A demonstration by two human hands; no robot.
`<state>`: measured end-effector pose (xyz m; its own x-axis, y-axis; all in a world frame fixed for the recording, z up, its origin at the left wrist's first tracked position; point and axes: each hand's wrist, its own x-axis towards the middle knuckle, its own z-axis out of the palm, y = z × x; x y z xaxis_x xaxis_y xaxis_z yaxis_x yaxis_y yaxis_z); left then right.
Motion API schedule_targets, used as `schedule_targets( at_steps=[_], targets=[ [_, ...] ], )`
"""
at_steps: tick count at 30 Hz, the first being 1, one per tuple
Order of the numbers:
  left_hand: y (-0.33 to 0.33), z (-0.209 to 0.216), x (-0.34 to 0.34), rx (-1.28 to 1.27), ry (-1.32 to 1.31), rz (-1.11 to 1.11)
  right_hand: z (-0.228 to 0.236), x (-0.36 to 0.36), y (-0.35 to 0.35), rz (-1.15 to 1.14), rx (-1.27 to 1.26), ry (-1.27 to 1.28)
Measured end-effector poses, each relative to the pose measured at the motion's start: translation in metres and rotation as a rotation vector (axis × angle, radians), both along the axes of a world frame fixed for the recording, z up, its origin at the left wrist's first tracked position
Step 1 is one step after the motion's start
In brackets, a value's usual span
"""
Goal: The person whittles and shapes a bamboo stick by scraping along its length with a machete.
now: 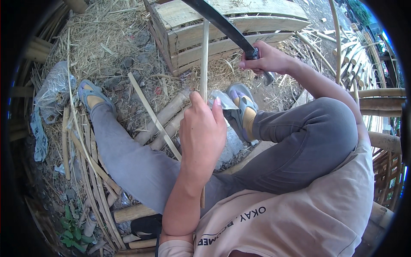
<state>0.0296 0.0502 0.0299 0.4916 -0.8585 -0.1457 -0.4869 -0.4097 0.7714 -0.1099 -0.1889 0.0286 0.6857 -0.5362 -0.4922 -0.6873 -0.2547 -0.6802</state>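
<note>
My left hand (200,137) is closed around a pale, narrow bamboo strip (204,60), which stands nearly upright. The strip's lower end shows below my wrist. In my right hand (272,59) is the dark handle of a machete (222,23). Its long black blade slants up and left, running past the top edge of the view. The blade crosses at the strip's upper end; whether they touch I cannot tell. A second bamboo strip (147,105) slants behind my left hand.
A slatted wooden crate (231,32) stands ahead. Shavings (102,43) cover the ground at the left, beside crumpled clear plastic (53,92). Bamboo poles (169,113) lie between my sandalled feet. Cut bamboo pieces (355,53) are piled at the far right.
</note>
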Motion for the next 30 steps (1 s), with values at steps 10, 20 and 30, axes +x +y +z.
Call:
schedule_targets(
  at_steps=[10,20,30],
  targets=[
    [-0.022,-0.004,0.001,-0.061,0.049,0.059,0.017,0.009,0.023,0.288,-0.398,-0.034],
    [-0.036,-0.016,-0.007,-0.073,-0.069,0.046,0.034,0.025,0.035,0.424,-0.576,-0.015],
    [-0.037,-0.013,-0.022,-0.111,0.003,0.071,0.017,0.027,0.02,0.352,-0.808,0.085]
  ],
)
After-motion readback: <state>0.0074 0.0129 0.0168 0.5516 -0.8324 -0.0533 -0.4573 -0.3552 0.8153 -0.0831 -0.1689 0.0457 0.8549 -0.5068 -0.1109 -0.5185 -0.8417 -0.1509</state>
